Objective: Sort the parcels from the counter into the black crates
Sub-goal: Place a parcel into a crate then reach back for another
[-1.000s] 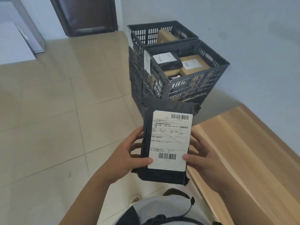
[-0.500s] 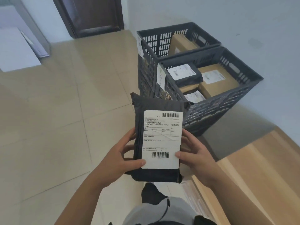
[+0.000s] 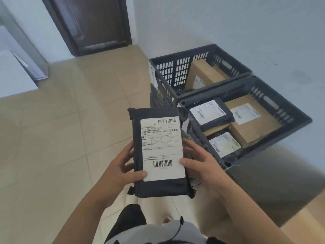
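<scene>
I hold a black poly-bag parcel (image 3: 158, 152) with a white shipping label face up, in front of my body. My left hand (image 3: 121, 169) grips its left edge with the thumb on the label. My right hand (image 3: 198, 162) grips the right edge the same way. Just right of the parcel stands the near black crate (image 3: 288, 110), holding a brown box (image 3: 253, 120) and two black labelled parcels (image 3: 211, 113). Behind it the far black crate (image 3: 177, 59) holds a brown box (image 3: 202, 74) leaning on its side.
Both crates sit on stacked crates against the blue-grey wall. The wooden counter (image 3: 306, 224) shows at the lower right corner. Beige tile floor (image 3: 61, 138) spreads to the left, with a dark door (image 3: 95, 22) at the back and a white cabinet (image 3: 15, 67) far left.
The crates have come closer and lower in view, and the counter has slid off to the lower right. Both hands keep the same hold on the parcel.
</scene>
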